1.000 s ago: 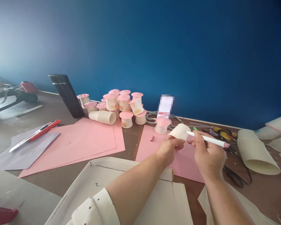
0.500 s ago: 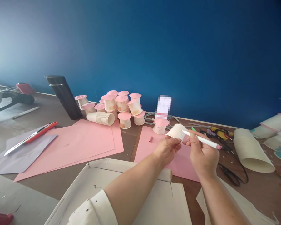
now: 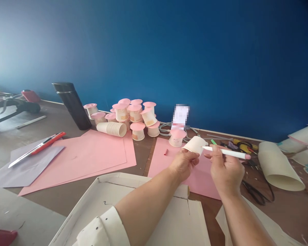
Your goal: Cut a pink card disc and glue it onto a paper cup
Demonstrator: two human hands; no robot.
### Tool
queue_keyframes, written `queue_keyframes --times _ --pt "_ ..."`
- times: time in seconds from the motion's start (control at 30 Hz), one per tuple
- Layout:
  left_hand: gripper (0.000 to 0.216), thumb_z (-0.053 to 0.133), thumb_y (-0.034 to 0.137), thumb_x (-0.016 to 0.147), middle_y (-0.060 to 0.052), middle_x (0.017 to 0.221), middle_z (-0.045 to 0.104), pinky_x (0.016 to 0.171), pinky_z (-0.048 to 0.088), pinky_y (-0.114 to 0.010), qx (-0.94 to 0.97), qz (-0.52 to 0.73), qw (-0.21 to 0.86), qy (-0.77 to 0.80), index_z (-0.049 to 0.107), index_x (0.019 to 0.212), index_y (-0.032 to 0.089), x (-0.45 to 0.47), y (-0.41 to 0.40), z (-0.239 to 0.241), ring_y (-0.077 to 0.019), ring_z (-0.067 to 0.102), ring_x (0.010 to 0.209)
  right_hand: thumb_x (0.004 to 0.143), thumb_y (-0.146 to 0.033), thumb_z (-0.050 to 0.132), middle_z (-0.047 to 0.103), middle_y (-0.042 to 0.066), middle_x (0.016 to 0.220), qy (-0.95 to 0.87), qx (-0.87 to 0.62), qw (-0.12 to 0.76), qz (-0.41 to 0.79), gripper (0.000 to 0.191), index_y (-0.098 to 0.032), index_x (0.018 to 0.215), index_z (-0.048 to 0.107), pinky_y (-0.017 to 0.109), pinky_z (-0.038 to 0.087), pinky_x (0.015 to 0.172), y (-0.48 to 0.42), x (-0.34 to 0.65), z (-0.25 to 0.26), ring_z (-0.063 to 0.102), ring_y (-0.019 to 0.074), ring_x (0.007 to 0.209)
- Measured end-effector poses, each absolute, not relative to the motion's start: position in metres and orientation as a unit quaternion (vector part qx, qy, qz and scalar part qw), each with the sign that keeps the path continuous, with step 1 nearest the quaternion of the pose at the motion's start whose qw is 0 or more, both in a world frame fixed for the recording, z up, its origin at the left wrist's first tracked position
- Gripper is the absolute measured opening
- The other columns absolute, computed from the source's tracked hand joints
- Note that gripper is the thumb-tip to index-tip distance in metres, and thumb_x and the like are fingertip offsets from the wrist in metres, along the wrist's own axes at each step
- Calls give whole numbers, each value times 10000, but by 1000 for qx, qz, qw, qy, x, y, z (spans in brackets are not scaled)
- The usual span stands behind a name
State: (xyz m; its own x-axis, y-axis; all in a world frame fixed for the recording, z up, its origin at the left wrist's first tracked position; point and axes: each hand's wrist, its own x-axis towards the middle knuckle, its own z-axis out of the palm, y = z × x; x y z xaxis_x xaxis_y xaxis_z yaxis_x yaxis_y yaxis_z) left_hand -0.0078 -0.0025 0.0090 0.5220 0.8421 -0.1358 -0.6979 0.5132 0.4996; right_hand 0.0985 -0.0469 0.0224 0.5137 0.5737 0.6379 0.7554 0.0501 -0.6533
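A white paper cup (image 3: 194, 145) is tilted on its side in my left hand (image 3: 184, 164), fingers closed around its rim. My right hand (image 3: 226, 169) grips a white marker (image 3: 229, 152) with a pink end; its tip is at the cup's side, and I cannot tell if it touches. Below both hands lies a pink sheet (image 3: 159, 160) with a small red pen cap (image 3: 166, 152) on it. Just behind stands a cup with a pink disc on top (image 3: 177, 137) and drawn marks on its side. A phone (image 3: 180, 117) with a blurred screen leans on the wall.
Several pink-topped cups (image 3: 138, 131) and a nested cup stack (image 3: 111, 129) stand or lie left of centre. A black flask (image 3: 73, 106), more pink sheets (image 3: 92, 153) and a utility knife (image 3: 37, 149) are farther left. Scissors (image 3: 255, 194) and a large cup stack (image 3: 279, 167) lie right.
My right hand has shifted slightly right, and the marker is now closer to level. The cup in my left hand has turned or tilted a little. The view has shifted slightly.
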Motion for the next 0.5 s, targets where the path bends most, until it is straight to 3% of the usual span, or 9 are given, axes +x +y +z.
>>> queue_keyframes --times 0.2,0.37,0.5 --pt "377 713 13 621 -58 980 658 632 455 -164 171 457 851 194 661 971 140 -9 -2 9 -92 585 785 951 -525 479 715 57 652 -506 -672 536 -69 444 -166 962 742 328 511 658 -48 98 24 695 226 621" --pt "277 651 -21 648 -72 878 628 586 463 -163 114 444 868 190 630 891 108 -9 0 8 -82 535 684 959 -548 498 698 61 690 -471 -634 610 -66 497 -120 1071 724 317 511 646 -48 96 21 678 199 608" --pt "249 610 -31 669 -96 897 632 552 455 -150 91 433 880 174 620 887 90 -9 2 6 -75 511 654 950 -571 506 691 67 690 -453 -644 613 -61 519 -116 1041 738 322 510 639 -47 97 19 655 191 589"
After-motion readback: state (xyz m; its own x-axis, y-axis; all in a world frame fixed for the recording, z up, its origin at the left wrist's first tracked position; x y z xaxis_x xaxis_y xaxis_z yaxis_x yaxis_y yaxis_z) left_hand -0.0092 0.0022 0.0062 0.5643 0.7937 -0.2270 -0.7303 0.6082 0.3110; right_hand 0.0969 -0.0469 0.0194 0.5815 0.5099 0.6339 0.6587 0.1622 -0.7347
